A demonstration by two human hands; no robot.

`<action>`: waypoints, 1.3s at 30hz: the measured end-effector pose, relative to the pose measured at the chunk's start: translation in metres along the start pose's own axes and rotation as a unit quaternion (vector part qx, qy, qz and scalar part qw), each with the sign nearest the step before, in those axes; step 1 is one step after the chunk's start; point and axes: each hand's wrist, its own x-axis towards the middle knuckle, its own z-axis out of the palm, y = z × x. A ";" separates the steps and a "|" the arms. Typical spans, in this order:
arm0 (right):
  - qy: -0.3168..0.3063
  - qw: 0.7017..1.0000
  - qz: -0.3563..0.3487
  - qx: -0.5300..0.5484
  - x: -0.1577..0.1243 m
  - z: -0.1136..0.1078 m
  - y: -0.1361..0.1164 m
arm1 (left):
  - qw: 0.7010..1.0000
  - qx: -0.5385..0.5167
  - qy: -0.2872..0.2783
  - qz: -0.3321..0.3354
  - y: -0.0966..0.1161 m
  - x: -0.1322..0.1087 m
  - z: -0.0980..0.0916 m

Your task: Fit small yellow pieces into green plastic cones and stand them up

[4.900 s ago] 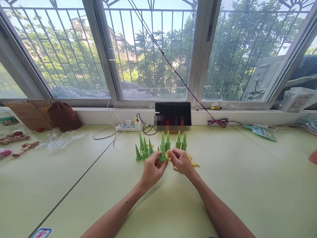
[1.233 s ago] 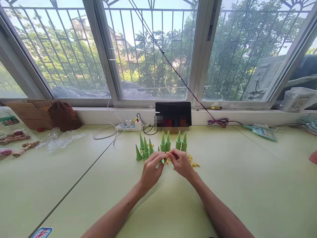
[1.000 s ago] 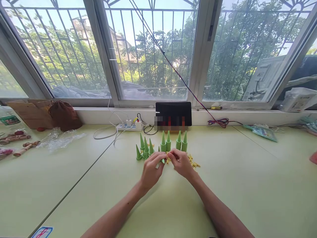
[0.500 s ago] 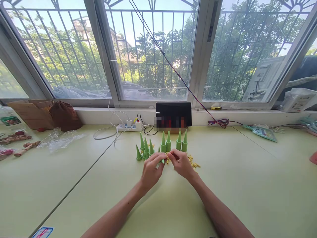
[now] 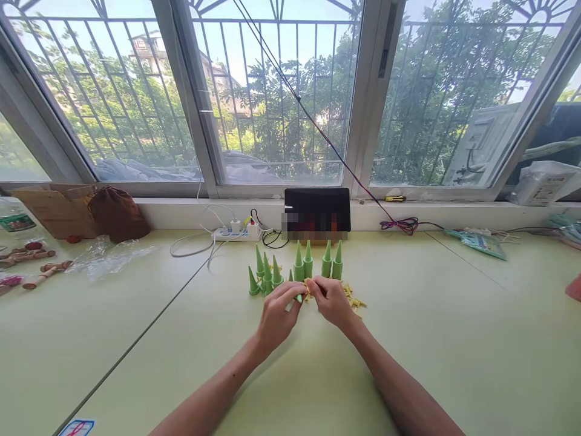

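Note:
My left hand [image 5: 278, 316] is closed around a green cone [image 5: 298, 296], held tilted with its base toward my right hand. My right hand [image 5: 332, 301] pinches a small yellow piece [image 5: 308, 291] against that cone's base. Both hands meet just above the pale green table [image 5: 149, 339]. Behind them several green cones [image 5: 303, 264] stand upright in a cluster, with more at the left [image 5: 265, 275]. Loose yellow pieces [image 5: 354, 297] lie on the table to the right of my right hand.
A black device [image 5: 317, 209] leans against the window sill behind the cones. A white power strip [image 5: 236, 231] with cables lies left of it. Far left are a brown pouch [image 5: 117, 212], clear plastic wrap [image 5: 106, 254] and wooden toys [image 5: 43, 272]. A teal packet [image 5: 476, 241] lies right.
Earlier my left hand held the green cone upright; it now holds it tilted over. In the last second the hands have barely shifted.

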 end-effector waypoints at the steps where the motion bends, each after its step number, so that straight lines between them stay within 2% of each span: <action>1: 0.000 1.000 0.001 0.000 0.000 0.000 0.000 | 1.000 -0.001 -0.001 0.002 0.000 0.000 0.000; 6: -0.001 1.000 0.007 0.002 0.001 0.001 -0.001 | 1.000 0.001 -0.002 -0.002 0.001 0.001 0.000; 12: -0.035 0.999 0.002 0.038 0.000 -0.001 -0.005 | 0.997 -0.003 0.012 -0.079 0.006 0.007 -0.006; 15: -0.044 0.998 -0.003 0.042 0.000 -0.001 -0.005 | 0.995 -0.006 0.008 -0.096 0.007 0.009 -0.007; 28: -0.042 0.999 -0.022 -0.017 0.000 0.001 0.002 | 0.996 -0.031 -0.013 -0.087 0.007 0.006 -0.002; 39: -0.053 0.997 -0.011 -0.049 0.000 0.003 0.002 | 0.999 -0.002 -0.020 -0.039 0.000 0.000 0.002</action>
